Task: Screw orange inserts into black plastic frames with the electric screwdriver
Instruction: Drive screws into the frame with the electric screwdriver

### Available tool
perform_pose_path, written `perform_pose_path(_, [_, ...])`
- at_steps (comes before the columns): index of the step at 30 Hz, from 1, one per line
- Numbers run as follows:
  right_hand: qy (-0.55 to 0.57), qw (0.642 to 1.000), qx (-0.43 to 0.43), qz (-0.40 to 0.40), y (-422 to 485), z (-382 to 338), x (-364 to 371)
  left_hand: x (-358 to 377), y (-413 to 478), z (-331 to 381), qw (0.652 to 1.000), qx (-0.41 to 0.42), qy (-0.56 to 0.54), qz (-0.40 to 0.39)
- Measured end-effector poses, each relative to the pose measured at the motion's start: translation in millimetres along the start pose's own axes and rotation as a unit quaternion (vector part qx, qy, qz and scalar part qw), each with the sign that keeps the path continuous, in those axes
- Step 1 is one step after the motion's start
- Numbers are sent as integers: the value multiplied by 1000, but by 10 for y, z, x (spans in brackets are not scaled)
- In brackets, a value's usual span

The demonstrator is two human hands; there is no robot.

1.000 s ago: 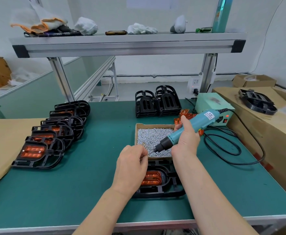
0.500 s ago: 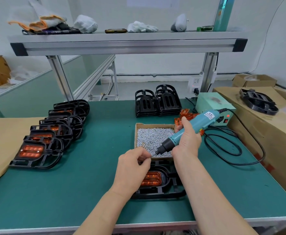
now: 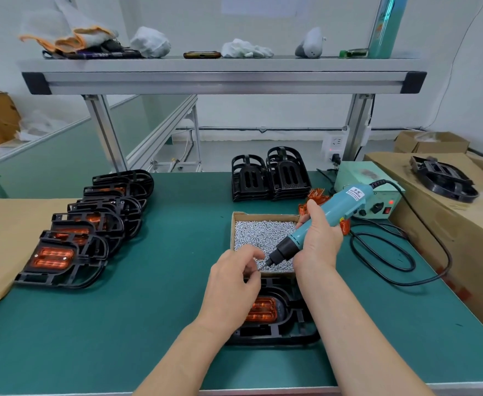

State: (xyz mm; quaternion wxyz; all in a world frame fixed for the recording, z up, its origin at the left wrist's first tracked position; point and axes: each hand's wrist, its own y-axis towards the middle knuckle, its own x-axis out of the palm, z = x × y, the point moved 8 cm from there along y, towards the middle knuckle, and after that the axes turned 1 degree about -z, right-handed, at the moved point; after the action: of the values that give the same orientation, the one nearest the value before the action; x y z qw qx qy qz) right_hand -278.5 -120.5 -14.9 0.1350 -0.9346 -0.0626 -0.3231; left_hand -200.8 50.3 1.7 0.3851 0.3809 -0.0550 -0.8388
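1. Right hand [image 3: 318, 241] fingers grip electric screwdriver [image 3: 336, 211], tilted over screw box [image 3: 263, 237].
2. Left hand [image 3: 234, 284] fingers pinch at bit tip; contents unclear.
3. Black frame [image 3: 294, 328] with orange insert [image 3: 263, 310] lies on surface [image 3: 148, 310], near side, between forearms.

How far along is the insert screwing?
Looks done: a row of black plastic frames with orange inserts lies at left. In hand: right hand grips the teal electric screwdriver; left hand pinches at its bit, over another frame with insert. Left: two stacks of empty black frames and loose orange inserts.
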Motion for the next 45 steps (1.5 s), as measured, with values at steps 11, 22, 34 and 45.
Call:
perform_pose_path(11, [-11, 1000, -10, 3, 42, -1, 10, 69, 45, -17, 999, 31, 35, -28])
perform_pose_path(22, [-17, 1000, -13, 3, 11, -7, -57, 86, -34, -113, 1000, 6, 16, -24])
perform_pose_path(34, [-21, 998, -64, -21, -54, -280, -98, 145, -335, -298, 999, -32, 25, -29])
perform_pose_path(45, [-58, 988, -131, -61, -213, -398, -37, 216, -328, -379, 996, -64, 39, -54])
